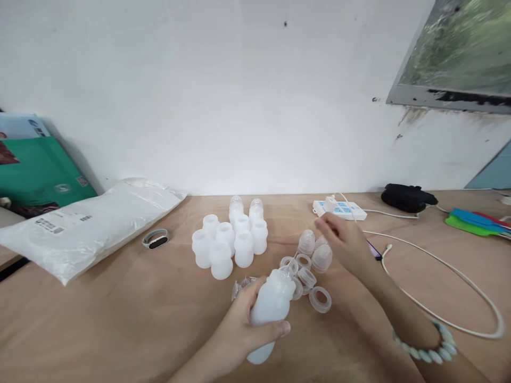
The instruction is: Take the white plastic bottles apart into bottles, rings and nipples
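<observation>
Wrapped in my left hand [243,324] is a white baby bottle [271,306], tilted with its top pointing up and to the right. A clear teat [286,271] sits at its mouth; its tip is hard to make out against what lies behind. Just beyond the clear dome caps [321,258], my right hand [345,242] hovers with curled fingers, and what they hold, if anything, is hidden. Several clear screw rings [320,299] lie loose by the bottle top. More clear teats [239,286] are partly covered by my left hand.
Several white bottles [221,260] stand grouped, two taller capped ones [236,207] behind them. A fitness band [155,239] and a white parcel [96,223] lie left. To the right are a power strip [351,211], a looping cable [451,266], a phone [374,251] and a black case [408,198].
</observation>
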Motion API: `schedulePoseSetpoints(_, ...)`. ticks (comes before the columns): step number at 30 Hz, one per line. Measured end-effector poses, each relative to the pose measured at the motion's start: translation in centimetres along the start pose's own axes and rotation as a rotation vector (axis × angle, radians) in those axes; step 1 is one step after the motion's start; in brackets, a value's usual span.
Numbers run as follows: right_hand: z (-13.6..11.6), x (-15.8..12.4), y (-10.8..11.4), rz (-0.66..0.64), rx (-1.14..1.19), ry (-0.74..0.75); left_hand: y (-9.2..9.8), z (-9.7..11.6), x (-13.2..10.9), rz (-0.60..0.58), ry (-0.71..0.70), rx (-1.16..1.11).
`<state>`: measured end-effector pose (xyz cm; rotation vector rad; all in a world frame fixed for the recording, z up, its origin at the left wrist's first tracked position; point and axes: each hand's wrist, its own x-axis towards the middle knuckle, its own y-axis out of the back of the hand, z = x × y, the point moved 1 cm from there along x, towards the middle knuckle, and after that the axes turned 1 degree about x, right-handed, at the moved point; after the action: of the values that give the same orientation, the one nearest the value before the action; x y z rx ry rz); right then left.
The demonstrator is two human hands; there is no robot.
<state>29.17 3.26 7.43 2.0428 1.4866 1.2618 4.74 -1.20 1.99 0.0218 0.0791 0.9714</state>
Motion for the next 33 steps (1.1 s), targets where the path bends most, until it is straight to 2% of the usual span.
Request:
schedulePoseSetpoints(1,-1.2,-0.8,-0.6,-0.113,0.147,0.036,0.0,0.0,0.0,0.039,-0.035,0.065)
schedulePoseSetpoints(3,-3.5,-2.5,-2.2,-0.409,0.413,0.008,0.0,0.0,0.0,0.129,-0.1,0.199)
schedulePoseSetpoints(4,-4.5,-3.4,-3.0,-0.509,0.495,-0.015,-0.1,0.1,0.0,0.158,-0.128,0.259)
schedulePoseSetpoints(5,-5.4,-4.0,-3.6,-0.534,0.515,-0.037,-0.2,0.1,0.0,0.173,-0.153,0.31)
schedulePoseSetpoints(10,-6.9,-5.4,-4.9,-0.426,0.477,-0.164,-0.4,-0.2,0.0,0.153,-0.188,0.388)
schedulePoseSetpoints(15,-6.2,-5.7,-5.1,-0.38,0.54,-0.072,-0.1,-1.0,-0.3,0.102,-0.052,0.246)
schedulePoseSetpoints(17,-5.9,-5.9,-5.3,-0.374,0.549,-0.06,0.0,-0.9,-0.4,0.044,-0.002,0.152)
schedulePoseSetpoints(22,-5.8,-6.0,-5.5,-0.412,0.62,-0.076,0.2,-0.4,0.0,-0.121,0.092,-0.09)
schedulePoseSetpoints(27,-5.9,-6.2,-4.7,-0.562,0.907,-0.035,0.5,-0.4,-0.4,-0.402,0.213,-0.445)
schedulePoseSetpoints(29,-5.8,-6.0,-4.3,-0.598,1.005,0.019,0.8,-0.5,-0.6,-0.447,0.205,-0.548)
schedulePoseSetpoints(33,-5.0,-5.3,-4.2,-0.656,1.166,0.045,1.2,-0.2,-0.6,-0.443,0.136,-0.613)
